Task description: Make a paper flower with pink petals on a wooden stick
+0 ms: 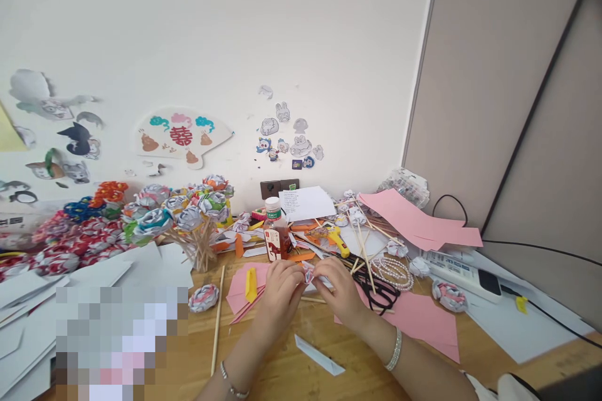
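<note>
Between my fingertips is a small piece of folded paper [308,275], white with pink and dark marks, perhaps part of a paper flower. My left hand [283,288] pinches it from the left, and my right hand [342,293] grips its right side. Fingers cover much of it. Below my hands a folded white paper strip [320,355] lies on the wooden table [263,363]. Pink paper sheets [237,288] with a folded yellow strip [251,284] are beside my left hand. A finished-looking paper flower [204,298] sits further left, near a wooden stick [218,319].
A bottle [275,232] stands just beyond my hands. Behind lie a yellow glue gun [338,241], sticks, and a pearl string [392,274]. Paper flowers on sticks [188,216] are bunched at left. A white power strip [463,276] and pink sheets [418,222] occupy the right.
</note>
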Motion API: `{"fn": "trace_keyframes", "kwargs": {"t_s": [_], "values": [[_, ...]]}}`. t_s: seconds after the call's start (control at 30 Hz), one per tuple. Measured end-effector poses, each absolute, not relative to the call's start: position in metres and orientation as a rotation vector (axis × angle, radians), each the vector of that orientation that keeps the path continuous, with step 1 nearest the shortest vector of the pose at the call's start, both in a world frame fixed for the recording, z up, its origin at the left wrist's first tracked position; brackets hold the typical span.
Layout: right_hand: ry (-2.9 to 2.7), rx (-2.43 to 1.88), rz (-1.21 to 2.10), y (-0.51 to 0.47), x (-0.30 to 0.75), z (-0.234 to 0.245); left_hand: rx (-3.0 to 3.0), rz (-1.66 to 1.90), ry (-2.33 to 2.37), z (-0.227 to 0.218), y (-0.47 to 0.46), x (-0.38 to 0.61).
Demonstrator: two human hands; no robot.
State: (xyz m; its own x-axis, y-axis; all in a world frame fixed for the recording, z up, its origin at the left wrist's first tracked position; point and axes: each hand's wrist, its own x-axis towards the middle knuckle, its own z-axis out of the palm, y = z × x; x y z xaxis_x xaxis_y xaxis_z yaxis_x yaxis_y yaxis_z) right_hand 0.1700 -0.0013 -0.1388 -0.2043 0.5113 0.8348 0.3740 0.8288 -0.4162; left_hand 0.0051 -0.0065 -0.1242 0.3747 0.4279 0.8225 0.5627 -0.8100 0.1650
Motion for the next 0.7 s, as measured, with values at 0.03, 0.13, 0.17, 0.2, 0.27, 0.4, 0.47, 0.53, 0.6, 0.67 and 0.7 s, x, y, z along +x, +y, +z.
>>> {"fn": "trace_keyframes", "kwargs": {"t_s": [0.03, 0.13, 0.17, 0.2, 0.27, 0.4, 0.47, 0.53, 0.6, 0.67, 0.7], "values": [[-1.825, -0.685, 0.159, 0.000, 0.171, -0.139, -2.525, -1.431, -0.929, -0.123, -0.006, 0.005], [-1.832, -0.769, 0.335, 0.003, 0.173, -0.136, -2.695, -1.482, -1.139, -0.117, -0.007, 0.004], [-1.831, -0.795, 0.453, 0.004, 0.174, -0.135, -2.755, -1.496, -1.257, -0.114, -0.007, 0.003], [-1.826, -0.813, 0.588, 0.005, 0.174, -0.134, -2.812, -1.508, -1.385, -0.111, -0.007, 0.003], [-1.808, -0.823, 0.843, 0.008, 0.175, -0.134, -2.923, -1.530, -1.608, -0.109, -0.005, 0.004], [-1.795, -0.874, 1.108, 0.013, 0.176, -0.141, -3.153, -1.548, -1.862, -0.116, 0.003, 0.003], [-1.778, -0.910, 1.157, 0.016, 0.175, -0.148, -3.223, -1.543, -1.923, -0.123, 0.008, 0.001], [-1.734, -0.936, 1.176, 0.020, 0.174, -0.156, -3.227, -1.528, -1.953, -0.129, 0.011, -0.001], [-1.692, -0.955, 1.186, 0.022, 0.171, -0.162, -3.203, -1.523, -1.979, -0.133, 0.013, -0.001], [-1.666, -0.983, 1.171, 0.023, 0.168, -0.166, -3.164, -1.515, -2.006, -0.134, 0.014, -0.001], [-1.661, -0.997, 1.154, 0.023, 0.166, -0.167, -3.144, -1.502, -2.017, -0.134, 0.014, -0.001]]}}
